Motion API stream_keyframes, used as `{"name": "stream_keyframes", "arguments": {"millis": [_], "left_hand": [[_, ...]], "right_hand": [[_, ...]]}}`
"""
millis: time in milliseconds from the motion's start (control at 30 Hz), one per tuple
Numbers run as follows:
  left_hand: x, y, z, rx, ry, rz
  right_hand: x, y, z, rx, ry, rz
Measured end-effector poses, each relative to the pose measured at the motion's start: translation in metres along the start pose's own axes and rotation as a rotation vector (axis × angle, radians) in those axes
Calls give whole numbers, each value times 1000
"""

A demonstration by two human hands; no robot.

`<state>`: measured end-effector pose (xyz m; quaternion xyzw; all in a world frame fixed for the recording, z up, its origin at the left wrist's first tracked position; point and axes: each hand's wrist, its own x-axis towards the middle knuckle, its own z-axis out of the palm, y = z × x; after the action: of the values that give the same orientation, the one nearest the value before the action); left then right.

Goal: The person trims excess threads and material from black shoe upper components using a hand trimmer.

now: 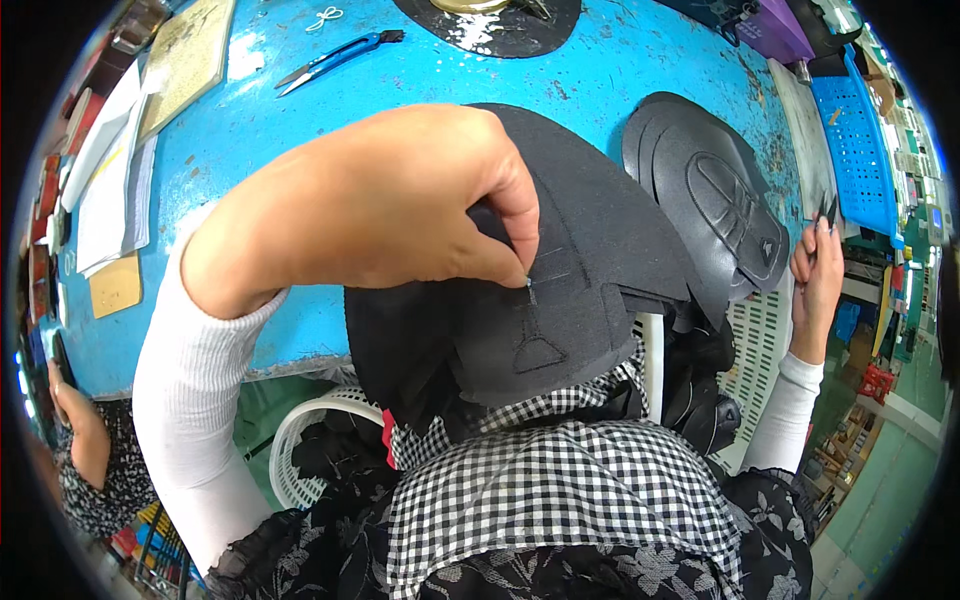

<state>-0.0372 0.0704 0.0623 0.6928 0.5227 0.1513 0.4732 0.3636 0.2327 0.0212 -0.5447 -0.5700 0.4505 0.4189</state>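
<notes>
Left hand (400, 190): thumb and finger pinched together at the stitched black panel (600, 220), overhanging the worktop (580, 85); contents of pinch indiscernible. Right hand (818, 280) grips a dark pointed tool (830, 208).

I had a scuffed blue tabletop (640, 60) before me; green floor (905, 440) showed at right and near left.

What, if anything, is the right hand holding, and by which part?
The right hand holds a dark pointed tool by the end away from its points.
</notes>
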Motion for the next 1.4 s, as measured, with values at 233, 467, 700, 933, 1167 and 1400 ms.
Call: {"name": "stream_keyframes", "arguments": {"millis": [233, 467, 700, 933, 1167, 1400], "left_hand": [[10, -5, 10, 112, 13, 58], [10, -9, -4, 316, 145, 112], [14, -11, -12, 158, -16, -31], [16, -15, -13, 184, -3, -52], [11, -19, -17, 112, -77, 10], [4, -28, -5, 98, 153, 122]], "right_hand": [[-59, -57, 84, -290, -589, -429], [-64, -71, 165, -675, -1186, -1049], [-48, -65, 166, -434, -1390, -911], [-59, -81, 181, -871, -1083, -1035], [-55, -86, 179, -760, -1011, -808], [-50, -81, 190, -769, -1041, -743]]}}
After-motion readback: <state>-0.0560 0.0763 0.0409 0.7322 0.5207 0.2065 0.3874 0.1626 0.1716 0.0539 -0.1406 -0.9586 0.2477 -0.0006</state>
